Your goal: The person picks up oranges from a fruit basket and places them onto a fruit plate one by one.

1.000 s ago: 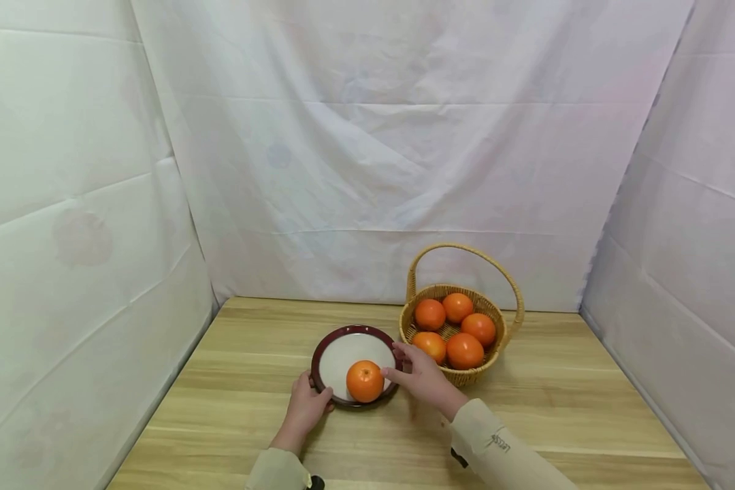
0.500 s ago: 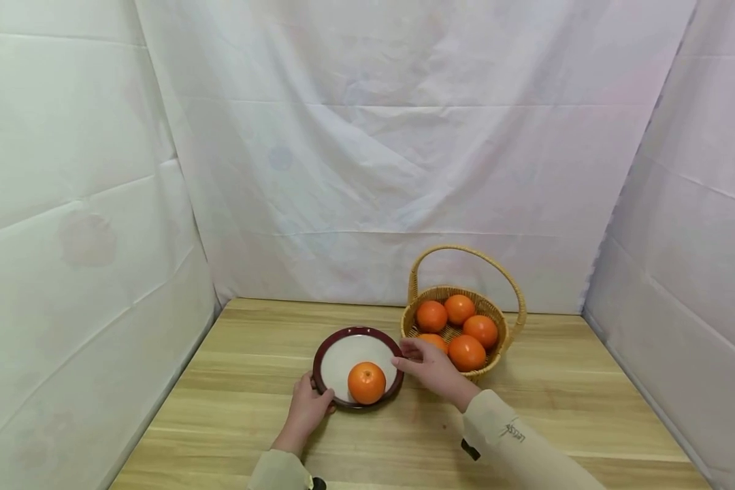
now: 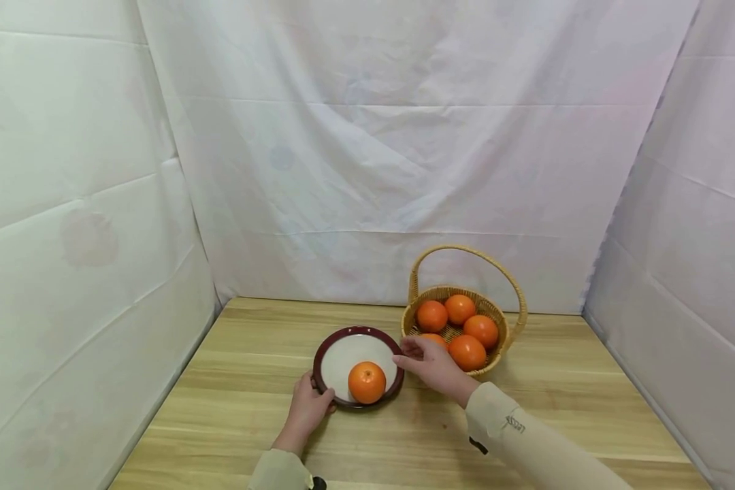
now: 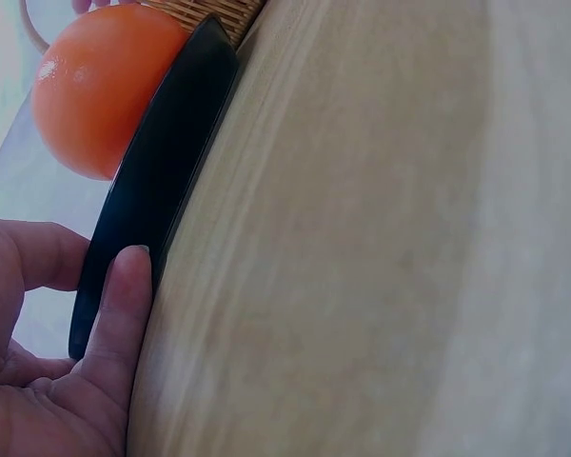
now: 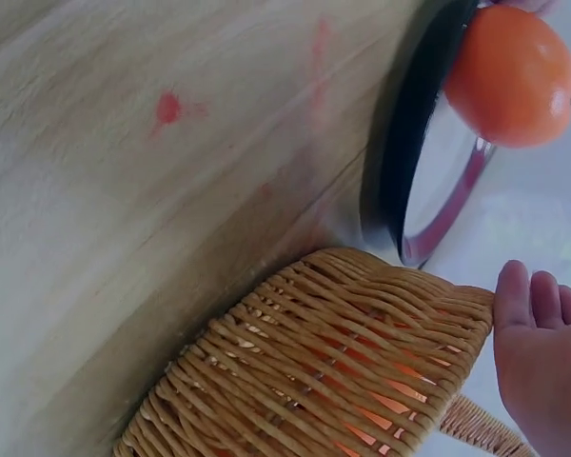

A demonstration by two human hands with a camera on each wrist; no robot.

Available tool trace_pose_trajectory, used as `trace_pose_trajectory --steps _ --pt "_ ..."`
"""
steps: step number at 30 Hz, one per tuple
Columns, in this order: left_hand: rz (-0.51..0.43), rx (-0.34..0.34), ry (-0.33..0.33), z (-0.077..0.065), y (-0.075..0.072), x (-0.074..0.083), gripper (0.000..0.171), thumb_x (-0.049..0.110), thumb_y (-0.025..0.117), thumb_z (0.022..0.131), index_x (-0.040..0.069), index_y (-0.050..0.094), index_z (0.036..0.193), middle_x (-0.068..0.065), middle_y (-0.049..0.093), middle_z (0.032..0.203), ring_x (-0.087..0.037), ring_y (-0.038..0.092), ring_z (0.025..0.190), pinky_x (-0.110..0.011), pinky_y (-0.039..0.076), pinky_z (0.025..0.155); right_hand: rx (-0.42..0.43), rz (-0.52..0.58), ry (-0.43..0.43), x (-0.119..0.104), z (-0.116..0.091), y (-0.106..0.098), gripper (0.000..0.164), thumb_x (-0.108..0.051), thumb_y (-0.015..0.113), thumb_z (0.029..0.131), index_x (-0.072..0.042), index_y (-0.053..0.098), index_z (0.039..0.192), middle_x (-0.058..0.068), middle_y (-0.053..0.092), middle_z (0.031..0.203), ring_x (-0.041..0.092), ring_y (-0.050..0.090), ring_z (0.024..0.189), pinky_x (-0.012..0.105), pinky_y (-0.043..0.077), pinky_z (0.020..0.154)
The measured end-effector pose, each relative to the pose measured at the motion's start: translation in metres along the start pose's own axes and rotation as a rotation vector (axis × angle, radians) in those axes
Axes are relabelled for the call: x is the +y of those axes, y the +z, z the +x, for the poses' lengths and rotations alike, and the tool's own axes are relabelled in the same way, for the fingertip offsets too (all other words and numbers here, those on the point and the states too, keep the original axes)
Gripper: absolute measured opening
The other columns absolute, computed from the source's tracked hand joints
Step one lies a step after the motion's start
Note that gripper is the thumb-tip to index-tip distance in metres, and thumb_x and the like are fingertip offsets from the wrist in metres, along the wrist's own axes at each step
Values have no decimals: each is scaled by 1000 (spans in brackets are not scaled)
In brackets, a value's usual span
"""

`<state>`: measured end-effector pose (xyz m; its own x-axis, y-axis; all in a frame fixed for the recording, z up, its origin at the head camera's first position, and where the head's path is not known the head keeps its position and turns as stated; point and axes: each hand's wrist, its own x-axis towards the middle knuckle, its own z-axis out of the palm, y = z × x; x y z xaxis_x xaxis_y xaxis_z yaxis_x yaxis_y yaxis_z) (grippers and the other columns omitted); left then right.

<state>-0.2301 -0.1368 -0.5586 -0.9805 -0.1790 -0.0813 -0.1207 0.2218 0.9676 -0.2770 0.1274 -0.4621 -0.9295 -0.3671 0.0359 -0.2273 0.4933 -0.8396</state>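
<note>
At the plate's near rim (image 3: 350, 406), left hand (image 3: 306, 410) grips.

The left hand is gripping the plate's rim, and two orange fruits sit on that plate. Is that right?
Not quite: the head view shows only one orange fruit sitting on the plate. The left hand is indeed gripping the plate's rim.
</note>
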Motion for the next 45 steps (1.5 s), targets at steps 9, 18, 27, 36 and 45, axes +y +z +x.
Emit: trace_pose_trajectory --steps 9,18,27,36,45 --pt "-6 -1 2 0 0 -3 62 2 58 81 -10 27 132 -25 37 111 -14 59 58 -26 56 54 -8 -77 -36 2 4 1 47 -41 65 81 -12 57 117 0 59 103 14 55 94 33 50 85" --pt "-9 0 -12 0 1 0 63 2 59 81 -9 26 133 -25 35 112 -15 59 60 -26 56 55 -25 -138 -87 -1 4 -1 39 -38 65 82 -12 59 111 0 60 98 11 55 87 29 50 78" --pt "-3 6 -29 0 0 1 64 3 58 81 -8 24 135 -24 32 116 -15 59 61 -25 56 55 -21 -206 -100 2 9 -13 47 -54 60 79 -18 59 110 -4 59 100 10 54 91 32 49 82" --pt "1 -6 -21 0 2 1 64 3 58 82 -8 24 135 -25 32 116 -15 59 61 -25 56 55 42 -233 -48 3 17 -30 55 -53 63 77 -12 59 113 2 59 104 17 55 94 35 50 82" --pt "9 -4 -15 1 2 -2 64 3 58 82 -8 24 135 -25 33 115 -14 59 60 -25 56 54 72 -260 3 8 23 -43 58 -44 68 77 -9 55 121 7 56 119 23 52 108 42 46 91"
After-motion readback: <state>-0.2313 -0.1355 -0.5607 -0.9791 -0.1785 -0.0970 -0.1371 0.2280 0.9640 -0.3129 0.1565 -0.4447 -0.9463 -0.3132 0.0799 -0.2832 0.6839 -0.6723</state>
